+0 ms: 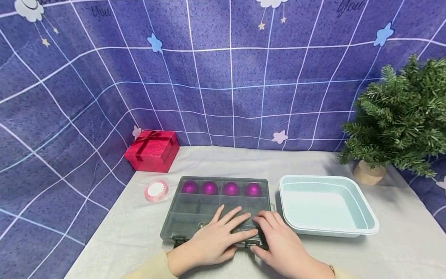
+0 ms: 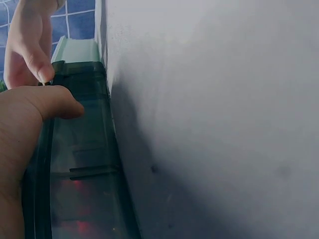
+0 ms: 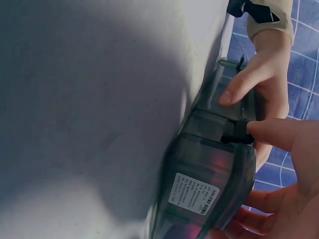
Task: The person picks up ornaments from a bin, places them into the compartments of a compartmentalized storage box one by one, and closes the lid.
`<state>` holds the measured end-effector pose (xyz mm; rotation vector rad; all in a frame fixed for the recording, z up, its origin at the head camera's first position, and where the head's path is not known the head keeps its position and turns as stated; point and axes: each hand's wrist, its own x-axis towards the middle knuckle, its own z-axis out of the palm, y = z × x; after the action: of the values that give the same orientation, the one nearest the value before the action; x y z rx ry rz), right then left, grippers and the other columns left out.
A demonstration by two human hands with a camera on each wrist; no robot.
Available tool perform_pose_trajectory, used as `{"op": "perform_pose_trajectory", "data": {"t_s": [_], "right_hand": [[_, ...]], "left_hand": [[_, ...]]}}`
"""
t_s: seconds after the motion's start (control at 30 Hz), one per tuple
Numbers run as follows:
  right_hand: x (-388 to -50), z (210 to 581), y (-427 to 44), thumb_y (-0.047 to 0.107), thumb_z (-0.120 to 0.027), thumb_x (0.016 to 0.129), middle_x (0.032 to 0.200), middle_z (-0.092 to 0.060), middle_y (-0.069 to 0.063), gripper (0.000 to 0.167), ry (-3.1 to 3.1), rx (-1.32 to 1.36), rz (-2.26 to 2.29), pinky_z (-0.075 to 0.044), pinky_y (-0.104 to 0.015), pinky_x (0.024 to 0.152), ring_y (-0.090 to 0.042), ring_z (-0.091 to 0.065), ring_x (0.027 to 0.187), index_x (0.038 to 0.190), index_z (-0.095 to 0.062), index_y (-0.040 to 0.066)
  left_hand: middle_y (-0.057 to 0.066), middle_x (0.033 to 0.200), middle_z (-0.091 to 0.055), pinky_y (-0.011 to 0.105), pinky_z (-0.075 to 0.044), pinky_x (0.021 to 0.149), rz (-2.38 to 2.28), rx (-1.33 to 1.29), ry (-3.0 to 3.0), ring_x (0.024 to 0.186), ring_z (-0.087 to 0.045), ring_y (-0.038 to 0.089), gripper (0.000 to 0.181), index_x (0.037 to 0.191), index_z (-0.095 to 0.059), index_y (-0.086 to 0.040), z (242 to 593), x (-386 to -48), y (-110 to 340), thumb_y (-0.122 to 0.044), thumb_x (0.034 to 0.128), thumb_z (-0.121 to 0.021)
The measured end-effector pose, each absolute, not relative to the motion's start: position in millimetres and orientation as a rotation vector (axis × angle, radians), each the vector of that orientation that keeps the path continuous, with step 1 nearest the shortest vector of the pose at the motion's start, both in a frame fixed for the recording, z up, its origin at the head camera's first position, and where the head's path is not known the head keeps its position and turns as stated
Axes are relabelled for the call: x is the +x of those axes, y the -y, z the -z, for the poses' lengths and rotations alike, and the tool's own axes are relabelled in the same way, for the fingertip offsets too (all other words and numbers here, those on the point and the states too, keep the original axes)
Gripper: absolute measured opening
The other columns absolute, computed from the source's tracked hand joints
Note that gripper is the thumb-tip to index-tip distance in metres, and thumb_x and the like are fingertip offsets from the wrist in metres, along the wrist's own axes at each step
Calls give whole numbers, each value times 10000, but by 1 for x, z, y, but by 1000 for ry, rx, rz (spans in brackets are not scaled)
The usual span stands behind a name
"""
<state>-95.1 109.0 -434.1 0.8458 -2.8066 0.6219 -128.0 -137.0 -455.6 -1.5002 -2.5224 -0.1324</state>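
Note:
A dark translucent plastic storage case (image 1: pixel 195 207) lies on the table with its lid down. Several shiny purple balls (image 1: pixel 231 189) fill its back row of compartments. A small clear round thing (image 1: pixel 201 225) shows near the front, partly behind my left hand (image 1: pixel 221 234). That hand rests spread on the lid, fingers straight, its thumb over the front edge. My right hand (image 1: pixel 278 242) holds the case's front right part, fingertips on the lid. In the right wrist view, the right thumb presses a dark latch (image 3: pixel 237 132) on the front side. A white label (image 3: pixel 194 193) is stuck there too.
Right of the case stands a pale blue tray (image 1: pixel 320 205), close beside it. Behind the tray is a small artificial fir tree (image 1: pixel 400 116) on a wooden base. A red gift box (image 1: pixel 153 151) and a pink ribbon roll (image 1: pixel 156 190) sit at the left. Patterned blue cloth hangs behind.

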Motion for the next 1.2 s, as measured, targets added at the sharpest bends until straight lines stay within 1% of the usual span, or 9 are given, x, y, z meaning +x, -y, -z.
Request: {"op": "perform_pose_trajectory", "data": {"t_s": [0.27, 0.5, 0.6, 0.73, 0.8, 0.87, 0.93, 1.03, 1.2], "right_hand": [[-95, 431, -109, 441, -815, 831, 1333, -581, -89, 660, 2799, 861, -540, -496, -471, 987, -263, -506, 1262, 1298, -639, 10], [-95, 431, -108, 429, -828, 821, 1307, -588, -80, 647, 2771, 876, -532, -513, -462, 965, -258, -525, 1240, 1280, -647, 11], [-96, 431, -108, 428, -841, 802, 1301, -587, -68, 655, 2778, 859, -546, -518, -459, 955, -250, -527, 1232, 1277, -649, 20], [-97, 431, -108, 435, -844, 792, 1303, -585, -55, 673, 2803, 852, -556, -518, -455, 958, -239, -524, 1232, 1285, -646, 22], [-98, 431, -109, 424, -850, 787, 1301, -585, -59, 676, 2800, 862, -556, -516, -455, 959, -242, -527, 1227, 1283, -643, 15], [-98, 431, -109, 415, -853, 783, 1300, -586, -59, 674, 2789, 873, -555, -515, -447, 961, -236, -530, 1222, 1282, -644, 13], [-98, 430, -109, 405, -857, 774, 1294, -588, -55, 668, 2765, 879, -551, -512, -436, 967, -229, -531, 1217, 1274, -649, 16], [-99, 430, -109, 390, -861, 760, 1279, -589, -43, 659, 2727, 882, -552, -506, -416, 973, -216, -529, 1208, 1265, -654, 21], [-98, 430, -111, 372, -856, 765, 1285, -584, -36, 643, 2724, 880, -574, -503, -410, 974, -215, -523, 1215, 1267, -651, 27]], "left_hand": [[74, 1636, -327, 751, -291, 1041, 154, -1506, 2529, 1512, -214, 378, 777, 1580, -391, -344, 452, -127, 137, -299, 883, -731], [66, 1641, -317, 742, -299, 1043, 122, -1496, 2525, 1511, -220, 377, 781, 1585, -382, -342, 453, -126, 136, -308, 885, -727], [73, 1648, -303, 745, -297, 1042, 132, -1513, 2529, 1512, -213, 382, 759, 1593, -364, -333, 453, -126, 137, -348, 914, -701], [47, 1664, -274, 735, -250, 1078, 255, -1553, 2598, 1527, -178, 347, 666, 1589, -372, -326, 449, -127, 142, -420, 983, -630], [23, 1653, -305, 710, -247, 1099, 345, -1564, 2641, 1525, -200, 320, 605, 1567, -419, -305, 444, -128, 147, -422, 1004, -610], [10, 1621, -371, 667, -275, 1112, 414, -1544, 2663, 1508, -260, 301, 540, 1527, -486, -266, 437, -127, 154, -393, 1016, -604], [19, 1579, -438, 622, -316, 1113, 457, -1489, 2665, 1477, -329, 310, 485, 1481, -543, -227, 432, -126, 163, -364, 1021, -604], [65, 1531, -495, 600, -338, 1107, 481, -1329, 2667, 1435, -390, 356, 453, 1430, -596, -167, 429, -124, 180, -324, 1006, -632], [137, 1498, -514, 682, -326, 1068, 500, -968, 2691, 1393, -416, 440, 459, 1378, -634, -111, 433, -123, 210, -264, 951, -705]]}}
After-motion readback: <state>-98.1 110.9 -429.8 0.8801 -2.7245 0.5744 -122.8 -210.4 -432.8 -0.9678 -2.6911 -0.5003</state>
